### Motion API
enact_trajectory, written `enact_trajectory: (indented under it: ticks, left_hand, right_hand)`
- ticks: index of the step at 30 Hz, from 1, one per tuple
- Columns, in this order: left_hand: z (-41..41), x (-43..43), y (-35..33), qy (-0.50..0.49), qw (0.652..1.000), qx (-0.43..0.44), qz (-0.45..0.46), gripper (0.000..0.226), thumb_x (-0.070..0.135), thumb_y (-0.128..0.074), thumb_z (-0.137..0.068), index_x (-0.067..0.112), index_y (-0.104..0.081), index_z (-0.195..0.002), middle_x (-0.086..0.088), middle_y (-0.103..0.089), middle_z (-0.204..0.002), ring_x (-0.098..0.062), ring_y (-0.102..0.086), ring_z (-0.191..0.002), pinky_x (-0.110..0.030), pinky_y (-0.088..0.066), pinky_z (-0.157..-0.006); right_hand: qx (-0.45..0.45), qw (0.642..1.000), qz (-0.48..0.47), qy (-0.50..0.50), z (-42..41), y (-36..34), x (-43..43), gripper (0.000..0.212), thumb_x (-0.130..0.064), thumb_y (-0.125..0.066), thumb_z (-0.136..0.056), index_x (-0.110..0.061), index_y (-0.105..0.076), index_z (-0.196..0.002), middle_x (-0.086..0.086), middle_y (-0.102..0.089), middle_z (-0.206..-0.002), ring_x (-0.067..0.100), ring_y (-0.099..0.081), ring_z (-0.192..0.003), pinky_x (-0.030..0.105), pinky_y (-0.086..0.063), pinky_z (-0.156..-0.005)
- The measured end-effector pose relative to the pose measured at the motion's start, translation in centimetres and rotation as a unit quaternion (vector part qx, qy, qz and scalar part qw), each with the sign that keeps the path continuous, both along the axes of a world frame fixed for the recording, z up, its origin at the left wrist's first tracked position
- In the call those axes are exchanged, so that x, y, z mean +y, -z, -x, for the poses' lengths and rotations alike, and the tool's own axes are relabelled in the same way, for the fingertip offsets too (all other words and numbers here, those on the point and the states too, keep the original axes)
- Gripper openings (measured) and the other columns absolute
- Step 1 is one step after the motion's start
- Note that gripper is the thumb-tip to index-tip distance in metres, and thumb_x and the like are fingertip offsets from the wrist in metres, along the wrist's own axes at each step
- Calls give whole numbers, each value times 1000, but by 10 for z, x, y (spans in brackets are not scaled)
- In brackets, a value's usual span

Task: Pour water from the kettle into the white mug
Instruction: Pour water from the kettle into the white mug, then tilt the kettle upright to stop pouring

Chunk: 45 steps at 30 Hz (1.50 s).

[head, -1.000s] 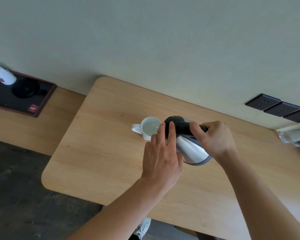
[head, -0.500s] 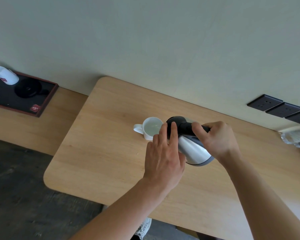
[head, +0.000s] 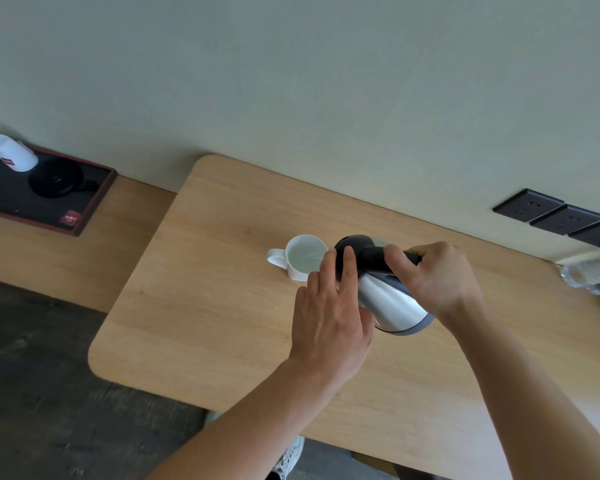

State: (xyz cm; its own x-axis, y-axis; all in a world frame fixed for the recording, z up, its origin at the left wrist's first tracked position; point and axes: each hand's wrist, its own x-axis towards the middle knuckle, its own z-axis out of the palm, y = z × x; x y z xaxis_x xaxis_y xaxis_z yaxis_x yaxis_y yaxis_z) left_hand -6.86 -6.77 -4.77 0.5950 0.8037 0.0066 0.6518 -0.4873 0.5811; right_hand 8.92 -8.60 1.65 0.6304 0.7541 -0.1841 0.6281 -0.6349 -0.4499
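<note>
The kettle [head: 385, 292] is held tilted above the worktop [head: 205, 306], lid end toward the mug [head: 303, 258], which stands upright just beside it with its handle pointing away from the kettle. The spout is hidden behind the left hand, so whether water is flowing cannot be told. The mug already holds clear liquid, near the rim by the look of it.

Right hand [head: 433, 278]: the grip is closed around the black kettle handle and carries the load. Left hand [head: 329, 320]: fingers extended flat against the lid and upper body, steadying; it does not close on anything.

Handling, as judged:
- Kettle: rigid, polished steel body, likely slippery and possibly hot. Hold by the black handle only. Weight depends on the water inside and shifts as the tilt changes.
- Mug: rigid ceramic, fragile, light enough to slide or tip if the kettle knocks it. Take it by its handle.

Risk: with the level this high, further tilt may overflow onto the worktop. Bringing the kettle upright appears due.
</note>
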Motion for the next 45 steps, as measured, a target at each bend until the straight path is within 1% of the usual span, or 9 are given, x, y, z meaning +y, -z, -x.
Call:
enact_trajectory:
  ticks: [9,20,24,28,32,34,39,42,45]
  left_hand:
    - [1,-2,-1,4,1000,-3,0,77,27,-54,-88,10,-27,-158,-15,-39,-158,-28,-59,-113,-37,-51,-82]
    - [3,-2,-1,9,1000,-16,-2,78,27,-55,-89,10,-25,-159,-14,-37,-158,-27,-57,-115,-38,-53,-85]
    - [3,-1,-2,9,1000,-28,-2,78,24,-54,-86,11,-27,-158,-13,-39,-157,-28,-58,-111,-40,-53,-84]
    - [2,2,-5,21,998,-58,0,75,20,-53,-86,14,-30,-157,-10,-38,-157,-27,-55,-111,-41,-50,-93]
    - [-3,8,-12,71,993,-95,-5,70,15,-52,-87,17,-35,-155,-9,-37,-158,-28,-48,-126,-41,-46,-105]
    - [-9,10,-15,99,989,-109,-9,68,13,-52,-88,18,-38,-154,-10,-35,-160,-29,-45,-132,-40,-48,-106]
    - [-32,12,-18,157,983,-90,-13,61,12,-53,-89,18,-44,-149,-13,-34,-162,-34,-42,-137,-39,-45,-109]
    - [-47,17,-16,188,981,-48,4,61,13,-53,-90,15,-42,-150,-11,-36,-162,-34,-38,-140,-41,-38,-115]
    - [-60,23,-11,214,976,-9,26,62,13,-53,-93,15,-40,-153,-6,-35,-163,-30,-33,-143,-36,-32,-116]
  right_hand:
    - [-2,1000,2,4,1,-2,-2,50,-39,-59,-83,-15,-27,-53,-3,-17,-42,21,-19,-52,31,-18,-51]
    - [-12,1000,-9,2,3,-2,-5,50,-38,-60,-85,-12,-31,-54,-2,-21,-47,22,-20,-52,31,-17,-50]
    - [8,1000,-28,10,1,2,-8,49,-37,-61,-86,-10,-36,-53,-1,-23,-47,21,-21,-51,32,-18,-51]
    - [65,994,-76,33,-7,10,-19,51,-39,-60,-83,-7,-32,-53,6,-27,-52,21,-23,-53,33,-21,-54]
    - [187,960,-181,98,-12,22,-40,48,-38,-56,-80,-9,-32,-50,4,-30,-46,19,-25,-47,29,-22,-50]
    - [222,937,-232,138,-12,31,-52,46,-38,-56,-80,-9,-35,-50,6,-33,-46,18,-27,-46,27,-22,-48]
    - [228,885,-323,245,3,61,-74,48,-32,-54,-88,-3,-38,-52,11,-34,-52,19,-27,-47,22,-24,-40]
    - [223,865,-344,288,18,85,-79,58,-39,-54,-89,1,-32,-53,10,-33,-51,19,-28,-49,28,-23,-45]
    - [240,843,-359,320,31,109,-79,62,-49,-51,-86,1,-32,-56,7,-35,-51,18,-30,-50,32,-26,-50]
